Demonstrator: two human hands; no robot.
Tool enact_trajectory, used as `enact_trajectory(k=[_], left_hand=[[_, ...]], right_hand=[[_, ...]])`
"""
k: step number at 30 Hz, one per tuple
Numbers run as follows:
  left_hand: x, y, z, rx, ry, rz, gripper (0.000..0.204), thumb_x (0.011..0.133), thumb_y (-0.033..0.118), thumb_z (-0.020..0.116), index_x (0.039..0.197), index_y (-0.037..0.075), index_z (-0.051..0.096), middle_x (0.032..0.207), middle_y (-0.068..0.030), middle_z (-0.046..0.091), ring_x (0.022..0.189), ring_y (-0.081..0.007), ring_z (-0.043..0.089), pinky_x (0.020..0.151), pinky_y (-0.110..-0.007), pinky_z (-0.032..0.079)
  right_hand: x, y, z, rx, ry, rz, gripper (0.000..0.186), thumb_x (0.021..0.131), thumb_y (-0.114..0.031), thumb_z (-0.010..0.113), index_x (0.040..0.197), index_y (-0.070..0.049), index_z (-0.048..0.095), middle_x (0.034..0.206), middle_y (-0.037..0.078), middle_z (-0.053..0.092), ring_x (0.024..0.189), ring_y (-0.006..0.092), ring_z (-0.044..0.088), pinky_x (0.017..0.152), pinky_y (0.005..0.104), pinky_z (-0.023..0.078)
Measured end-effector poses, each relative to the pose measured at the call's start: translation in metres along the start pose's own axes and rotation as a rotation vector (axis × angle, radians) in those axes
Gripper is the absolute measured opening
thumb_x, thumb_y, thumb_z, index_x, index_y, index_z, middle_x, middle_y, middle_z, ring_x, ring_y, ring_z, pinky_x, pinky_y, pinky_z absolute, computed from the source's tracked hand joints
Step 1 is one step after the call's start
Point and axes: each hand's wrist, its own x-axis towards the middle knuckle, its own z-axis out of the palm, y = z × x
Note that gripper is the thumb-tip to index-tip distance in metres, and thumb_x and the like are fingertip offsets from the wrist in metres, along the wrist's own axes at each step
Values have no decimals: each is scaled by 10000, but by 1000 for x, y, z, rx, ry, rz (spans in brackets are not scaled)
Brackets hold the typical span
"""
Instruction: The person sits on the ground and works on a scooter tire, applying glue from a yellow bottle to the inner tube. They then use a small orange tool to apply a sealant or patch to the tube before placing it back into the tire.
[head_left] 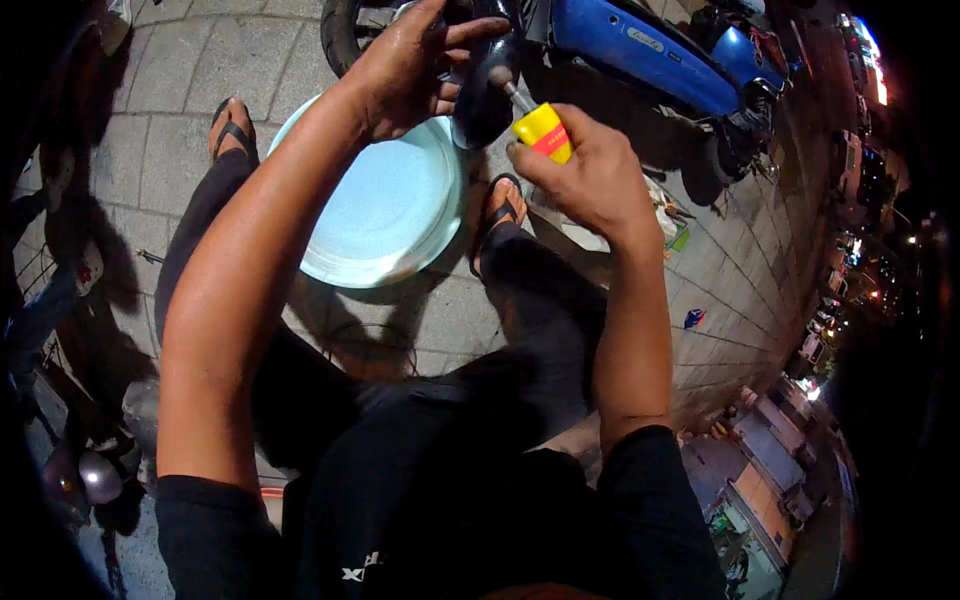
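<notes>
Presently, my right grip (pixel 592 168) is clasping the yellow tool (pixel 541 132) at the black tube (pixel 480 112) by the basin (pixel 385 205); left grip (pixel 405 75) is resting half-open, hold unclear; tube is seeming soft, slick: cradle broadly

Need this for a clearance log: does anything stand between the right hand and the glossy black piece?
Only the yellow-handled tool the right hand holds; its rounded tip overlaps the glossy black piece in view. Nothing else visible lies between; the left hand is on the other side.
</notes>
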Motion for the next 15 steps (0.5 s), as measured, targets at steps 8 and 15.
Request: enact_trajectory(k=[8,15], left_hand=[[-4,1,-3,-11,-66,35,967,932,931,301,1612,277,512,1401,-49,586,1011,-239,556,901,-448,436],[-5,1,2,39,31,41,962,943,922,297,1594,256,537,1091,-26,557,931,-227,552,823,-429,441]], right_hand=[[-3,2,-4,-11,-45,50,540,842,-461,794,1180,-45,735,970,179,761,884,329,740,840,411,573],[7,0,0,-31,-37,-14,551,851,-474,793,1166,-27,730,963,186,758,873,339,736,838,410,572]])
